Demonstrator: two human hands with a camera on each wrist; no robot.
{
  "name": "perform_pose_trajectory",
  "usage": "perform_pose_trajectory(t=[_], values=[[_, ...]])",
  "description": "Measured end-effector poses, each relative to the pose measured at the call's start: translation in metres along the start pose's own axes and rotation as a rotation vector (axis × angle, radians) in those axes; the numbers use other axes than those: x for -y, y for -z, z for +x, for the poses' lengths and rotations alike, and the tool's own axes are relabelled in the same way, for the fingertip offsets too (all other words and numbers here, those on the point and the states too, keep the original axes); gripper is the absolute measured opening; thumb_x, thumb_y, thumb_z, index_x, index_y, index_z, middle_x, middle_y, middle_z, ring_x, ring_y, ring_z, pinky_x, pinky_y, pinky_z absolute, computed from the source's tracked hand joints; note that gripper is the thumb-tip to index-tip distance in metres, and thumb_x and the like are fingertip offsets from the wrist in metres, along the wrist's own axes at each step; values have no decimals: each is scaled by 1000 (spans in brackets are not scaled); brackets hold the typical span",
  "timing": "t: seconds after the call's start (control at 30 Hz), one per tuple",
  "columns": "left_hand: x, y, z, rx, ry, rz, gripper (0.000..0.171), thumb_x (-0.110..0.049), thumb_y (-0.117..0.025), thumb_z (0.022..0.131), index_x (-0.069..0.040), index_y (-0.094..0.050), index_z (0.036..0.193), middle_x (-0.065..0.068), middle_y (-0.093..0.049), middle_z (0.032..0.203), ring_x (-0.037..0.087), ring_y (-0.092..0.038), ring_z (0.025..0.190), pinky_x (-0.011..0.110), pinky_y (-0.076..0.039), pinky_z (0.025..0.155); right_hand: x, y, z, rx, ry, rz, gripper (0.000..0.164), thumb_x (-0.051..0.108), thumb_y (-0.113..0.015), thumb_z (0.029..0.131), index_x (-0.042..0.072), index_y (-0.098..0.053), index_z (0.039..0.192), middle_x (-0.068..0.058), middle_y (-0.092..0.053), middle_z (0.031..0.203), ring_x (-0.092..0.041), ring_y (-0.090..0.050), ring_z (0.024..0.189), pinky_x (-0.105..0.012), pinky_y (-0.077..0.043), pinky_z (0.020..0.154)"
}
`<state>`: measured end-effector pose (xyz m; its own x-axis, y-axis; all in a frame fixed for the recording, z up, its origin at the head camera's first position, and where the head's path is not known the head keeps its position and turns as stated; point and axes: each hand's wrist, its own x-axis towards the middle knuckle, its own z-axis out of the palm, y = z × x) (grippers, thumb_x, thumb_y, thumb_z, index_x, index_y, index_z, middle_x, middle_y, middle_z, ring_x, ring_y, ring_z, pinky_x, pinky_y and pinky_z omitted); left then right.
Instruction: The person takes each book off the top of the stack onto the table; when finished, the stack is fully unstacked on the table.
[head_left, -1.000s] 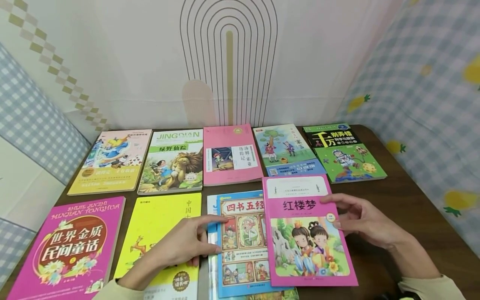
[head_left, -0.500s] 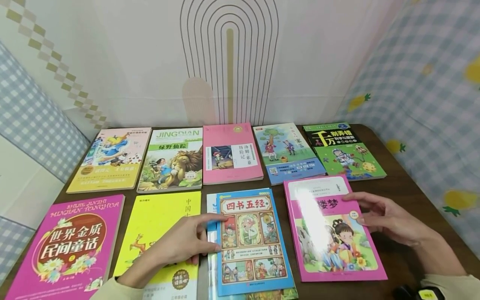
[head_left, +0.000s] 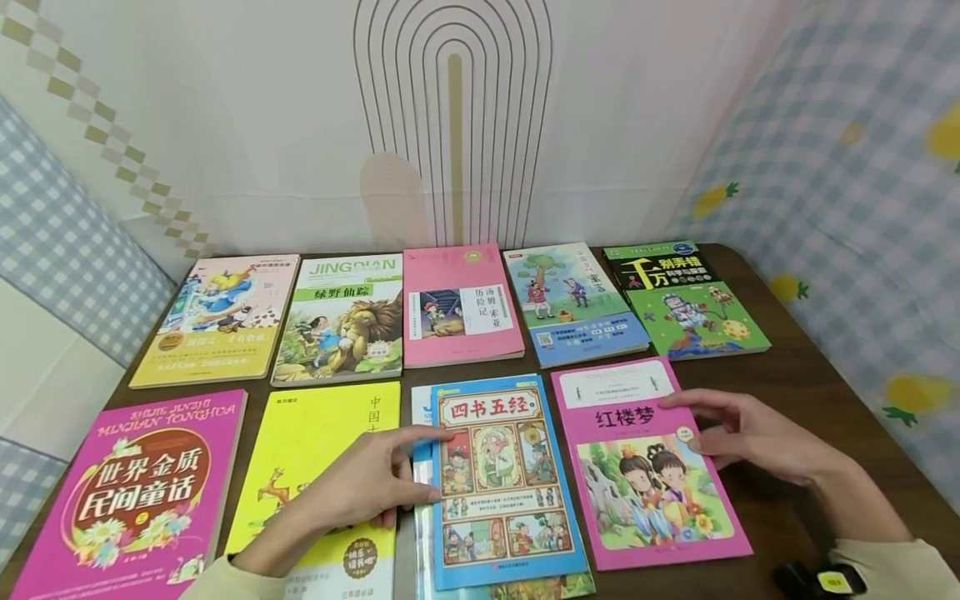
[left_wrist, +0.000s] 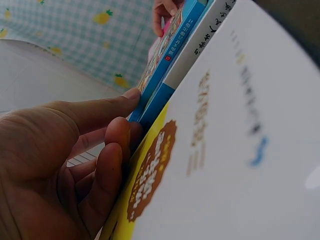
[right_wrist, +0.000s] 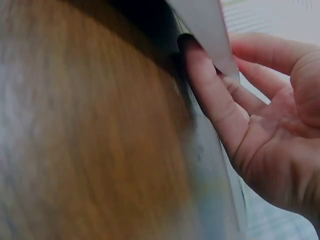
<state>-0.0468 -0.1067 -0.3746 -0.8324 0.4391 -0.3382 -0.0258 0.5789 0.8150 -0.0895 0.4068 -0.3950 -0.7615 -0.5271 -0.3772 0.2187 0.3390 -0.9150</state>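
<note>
My right hand (head_left: 757, 433) grips a magenta-framed children's book (head_left: 652, 492) by its right edge. In the right wrist view, fingers (right_wrist: 210, 82) reach under the book's edge, above the brown tabletop (right_wrist: 100, 125). At front centre, my left hand (head_left: 367, 475) has its thumb and fingers at the left edge of a blue-bordered comic-style book (head_left: 495, 500). The left wrist view shows a digit (left_wrist: 117, 102) against that book's blue spine, with other fingers curled beside it. Another book (head_left: 422, 542) lies under the blue one, mostly covered. A narrow gap separates the blue and magenta books.
A yellow book (head_left: 300, 533) lies beneath my left forearm, and a purple book (head_left: 135, 492) is left of it. Along the back stand in line several flat books, among them a pink one (head_left: 465, 346) and a green one (head_left: 697, 312). Patterned cloth (head_left: 247, 125) hangs behind the table.
My right hand has shifted the magenta book right, off the blue book it partly covered, then slightly back left. The glare on its cover is gone. My left hand stays in place.
</note>
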Motion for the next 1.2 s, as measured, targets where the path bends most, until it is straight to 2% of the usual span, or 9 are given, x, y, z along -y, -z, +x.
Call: perform_pose_trajectory(t=[0.1,0.23,0.47,0.63,0.77,0.93,1.1,1.2], values=[[0,0,-1,0,1,-2,65,-27,-88,88,-36,-62,146,3,-60,59,12,-58,38,37,-54,43,6,-7,2,-43,-13,-65,54,12,-64,105,10,-49,157,-33,-36,157,-26,-71,109,-46,-66,84],[-1,0,-1,2,-1,-12,64,-28,-88,88,-36,-62,146,3,-60,58,12,-57,38,37,-54,43,13,-15,3,-75,6,-130,58,12,-67,103,3,-48,157,-38,-40,153,-23,-72,104,-43,-67,82],[0,0,-1,4,-6,-16,64,-29,-88,88,-40,-62,145,2,-59,56,11,-55,37,33,-51,39,20,-22,3,-129,23,-283,58,14,-72,100,5,-54,154,-30,-56,140,-17,-67,86,-35,-66,74],[0,0,0,-5,-4,-5,64,-28,-88,88,-39,-62,145,3,-59,57,12,-56,38,36,-53,42,24,-23,2,-170,31,-403,53,16,-73,100,10,-59,151,-22,-61,134,-14,-59,77,-28,-56,64],[-1,0,0,-12,-6,0,64,-27,-89,88,-36,-62,145,4,-60,59,13,-57,38,38,-54,43,24,-22,0,-181,48,-452,51,15,-71,101,13,-60,150,-19,-61,135,-13,-55,77,-26,-49,62],[-3,2,4,-14,-14,6,64,-27,-89,87,-36,-63,145,3,-60,59,12,-58,39,37,-53,42,27,-19,0,-212,60,-497,50,17,-72,100,15,-61,149,-18,-61,136,-12,-55,80,-26,-48,63],[0,1,3,-10,0,-1,64,-29,-89,87,-40,-62,144,2,-59,60,12,-57,39,37,-54,43,26,-23,0,-247,65,-527,49,16,-75,99,13,-64,146,-14,-62,124,-11,-56,79,-26,-51,62],[2,0,1,3,6,-12,63,-29,-89,87,-41,-62,144,3,-59,60,12,-57,39,38,-55,43,25,-29,0,-280,42,-603,51,20,-78,97,14,-65,146,-9,-61,118,-9,-55,82,-25,-49,63]])
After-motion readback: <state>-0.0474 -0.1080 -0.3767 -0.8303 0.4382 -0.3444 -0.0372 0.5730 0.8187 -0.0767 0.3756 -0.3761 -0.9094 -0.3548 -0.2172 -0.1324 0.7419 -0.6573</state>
